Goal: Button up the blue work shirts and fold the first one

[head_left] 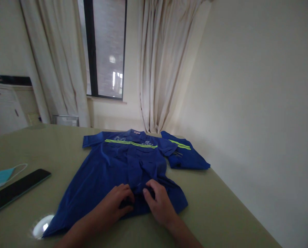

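Note:
A blue short-sleeved shirt [112,172] with a yellow-green stripe across its chest lies spread on the table, collar at the far side. My left hand [117,203] rests on the lower front of the shirt, fingers curled and thumb apart from them. Just to its right, my right hand [159,203] touches the same lower front, thumb and index finger apart. Between the two hands the cloth is bunched and wrinkled. No held cloth can be made out in either hand.
A folded blue garment [187,158] with similar stripes lies at the table's [236,213] right rear, near the wall. On the left are a black phone-like object [19,187] and a light blue face mask [0,177]. Curtains [159,69] and a window stand behind.

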Available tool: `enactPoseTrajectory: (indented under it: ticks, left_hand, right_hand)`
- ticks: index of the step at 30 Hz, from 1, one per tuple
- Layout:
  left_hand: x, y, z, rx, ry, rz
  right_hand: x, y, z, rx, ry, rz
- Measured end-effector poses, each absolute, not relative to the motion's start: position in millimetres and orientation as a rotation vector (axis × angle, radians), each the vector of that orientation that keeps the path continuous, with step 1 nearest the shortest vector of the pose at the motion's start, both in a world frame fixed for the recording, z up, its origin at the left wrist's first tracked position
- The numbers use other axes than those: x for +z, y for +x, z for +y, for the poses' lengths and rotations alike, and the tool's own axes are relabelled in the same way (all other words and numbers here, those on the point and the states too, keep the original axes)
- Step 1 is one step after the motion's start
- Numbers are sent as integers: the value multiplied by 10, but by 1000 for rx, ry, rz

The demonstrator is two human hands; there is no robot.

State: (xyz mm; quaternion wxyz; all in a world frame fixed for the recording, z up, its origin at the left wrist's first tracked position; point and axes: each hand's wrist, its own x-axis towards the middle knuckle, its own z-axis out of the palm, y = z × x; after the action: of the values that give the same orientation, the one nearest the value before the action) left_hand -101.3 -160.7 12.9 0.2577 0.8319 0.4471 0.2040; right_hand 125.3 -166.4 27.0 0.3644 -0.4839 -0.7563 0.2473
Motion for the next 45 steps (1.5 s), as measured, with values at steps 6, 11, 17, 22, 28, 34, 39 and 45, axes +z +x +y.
enactPoseTrajectory:
  ticks: [6, 11, 17, 22, 28, 34, 39, 45]
  left_hand:
    - [82, -896, -1649, 615, 2453, 1203]
    - [87, -878, -1670, 728, 2486, 1242]
    - [104, -873, -1690, 772, 2488, 1244]
    - [3, -869, -1666, 831, 2389, 1230]
    - [-22, -893, -1654, 974, 2448, 1244]
    - [31, -890, -1684, 925, 2618, 1262]
    - [27, -852, -1688, 829, 2795, 1275]
    - [25, -814, -1731, 948, 2909, 1073]
  right_hand:
    - [139, 1190, -1675, 636, -1225, -2138]
    - [196, 1142, -1709, 607, -1191, -1916]
    - [262, 1205, -1578, 772, -1188, -1548]
    - [172, 1238, -1466, 997, -1213, -1248]
    - [198, 1272, -1457, 1329, -1095, -994]
    - [284, 1338, -1471, 1398, -1006, -900]
    - [273, 1371, -1553, 686, -1096, -1115]
    - [212, 1074, -1767, 452, -855, -1889]
